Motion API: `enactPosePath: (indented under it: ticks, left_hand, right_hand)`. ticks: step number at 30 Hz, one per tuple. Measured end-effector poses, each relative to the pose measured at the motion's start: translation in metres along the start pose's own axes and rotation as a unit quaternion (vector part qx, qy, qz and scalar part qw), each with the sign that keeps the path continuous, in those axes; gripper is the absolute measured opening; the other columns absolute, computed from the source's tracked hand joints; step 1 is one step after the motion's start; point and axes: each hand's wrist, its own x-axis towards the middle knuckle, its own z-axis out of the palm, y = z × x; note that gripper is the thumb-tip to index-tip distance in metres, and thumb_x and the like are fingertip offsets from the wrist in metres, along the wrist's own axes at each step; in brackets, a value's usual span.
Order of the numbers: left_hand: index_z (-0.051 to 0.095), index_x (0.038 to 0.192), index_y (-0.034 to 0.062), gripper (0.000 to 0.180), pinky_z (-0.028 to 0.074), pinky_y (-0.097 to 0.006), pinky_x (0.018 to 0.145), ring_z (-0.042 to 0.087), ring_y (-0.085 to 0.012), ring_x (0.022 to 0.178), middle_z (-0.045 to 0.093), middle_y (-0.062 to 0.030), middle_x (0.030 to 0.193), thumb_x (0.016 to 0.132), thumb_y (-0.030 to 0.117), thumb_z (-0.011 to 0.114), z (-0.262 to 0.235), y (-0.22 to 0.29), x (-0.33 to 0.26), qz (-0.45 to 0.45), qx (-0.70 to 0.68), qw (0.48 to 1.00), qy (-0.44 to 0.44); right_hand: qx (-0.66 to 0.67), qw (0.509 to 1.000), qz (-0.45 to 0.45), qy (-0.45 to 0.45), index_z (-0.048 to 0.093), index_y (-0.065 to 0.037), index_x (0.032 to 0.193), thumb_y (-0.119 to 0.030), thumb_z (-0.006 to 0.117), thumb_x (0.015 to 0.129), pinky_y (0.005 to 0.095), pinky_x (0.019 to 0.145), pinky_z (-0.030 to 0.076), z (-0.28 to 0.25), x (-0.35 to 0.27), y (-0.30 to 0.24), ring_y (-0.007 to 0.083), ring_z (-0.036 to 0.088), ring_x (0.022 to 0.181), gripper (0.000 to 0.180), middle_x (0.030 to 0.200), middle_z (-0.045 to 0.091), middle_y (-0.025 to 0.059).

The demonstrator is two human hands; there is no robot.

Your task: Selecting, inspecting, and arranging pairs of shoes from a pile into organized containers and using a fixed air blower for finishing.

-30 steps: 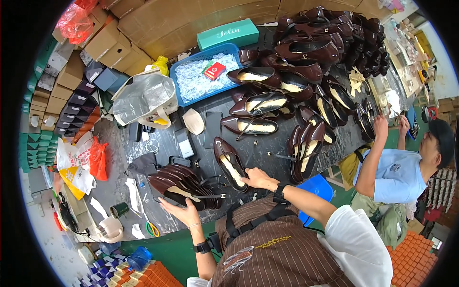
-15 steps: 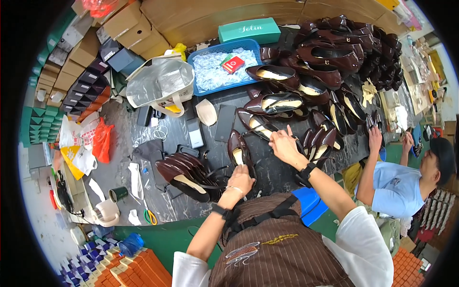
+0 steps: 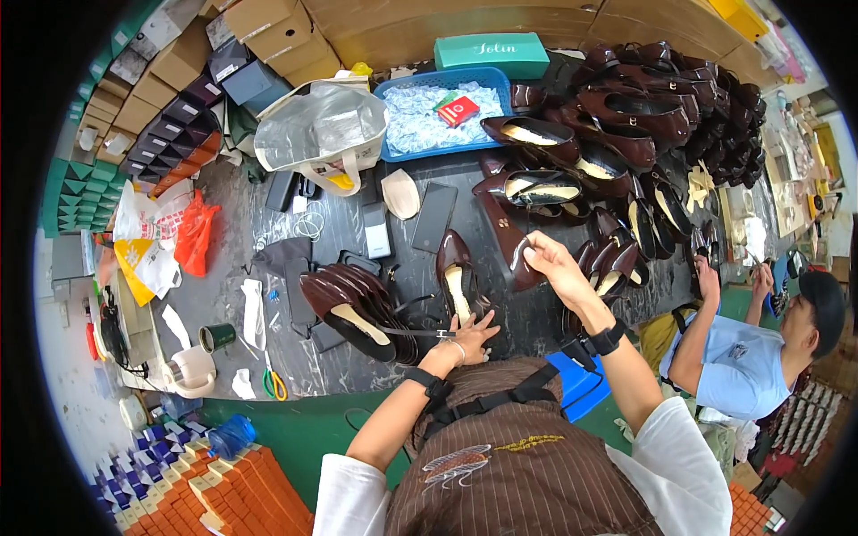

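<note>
My right hand (image 3: 556,266) grips a glossy dark burgundy flat shoe (image 3: 507,239) near its heel end. The shoe is tipped on its side, so its brown sole faces me. A second burgundy shoe (image 3: 455,261) stands on the table with its toe pointing away from me and its pale insole upward. By its heel end, my left hand (image 3: 474,338) lies with fingers spread, near or touching a thin dark strap with a small buckle. To its left, a row of nested burgundy shoes (image 3: 349,308) lies close together.
A heap of burgundy shoes (image 3: 626,107) covers the table's far right. Behind are a blue basket (image 3: 382,143) of clear packets and a silver-lined bag (image 3: 317,129). Scissors (image 3: 274,384) lie at the front left edge. A co-worker (image 3: 742,348) works at the right.
My right hand has lifted a shoe and turned its sole toward me. The fingers of my left hand, earlier bunched at the standing shoe's heel, have spread apart.
</note>
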Motion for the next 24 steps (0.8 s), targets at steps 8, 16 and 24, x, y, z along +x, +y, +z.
enactPosePath:
  ticks: [8, 16, 24]
  left_hand:
    - [0.047, 0.139, 0.0173, 0.054, 0.018, -0.053, 0.115, 0.027, -0.0353, 0.14, 0.031, -0.0098, 0.152, 0.086, 0.018, 0.057, -0.005, 0.004, -0.017, 0.045, -0.064, 0.997, 0.02]
    - [0.057, 0.112, -0.0009, 0.036, 0.045, -0.047, 0.091, 0.054, -0.0436, 0.103, 0.058, -0.0242, 0.11, 0.077, 0.006, 0.062, 0.014, -0.033, -0.014, -0.007, -0.124, 0.908, 0.399]
    - [0.062, 0.107, -0.0024, 0.03, 0.05, -0.045, 0.084, 0.063, -0.0379, 0.097, 0.066, -0.0223, 0.101, 0.082, 0.011, 0.055, -0.017, 0.014, 0.033, -0.018, -0.015, 0.994, 0.108]
  right_hand:
    - [-0.255, 0.939, -0.229, 0.015, 0.051, 0.0, 0.108, -0.008, 0.06, 0.088, 0.0337, 0.075, 0.048, 0.081, 0.023, 0.029, 0.0272, 0.062, 0.082, 0.023, 0.091, 0.059, 0.0161]
    - [-0.257, 0.949, -0.167, 0.072, 0.048, 0.0, 0.11, -0.005, 0.055, 0.09, 0.04, 0.063, 0.047, 0.086, -0.005, 0.085, 0.0423, 0.06, 0.075, 0.022, 0.084, 0.057, 0.0236]
    - [-0.357, 0.86, -0.335, 0.142, 0.056, 0.0, 0.105, -0.004, 0.062, 0.084, 0.0423, 0.067, 0.05, 0.074, 0.021, 0.043, 0.0383, 0.061, 0.077, 0.022, 0.088, 0.062, 0.0194]
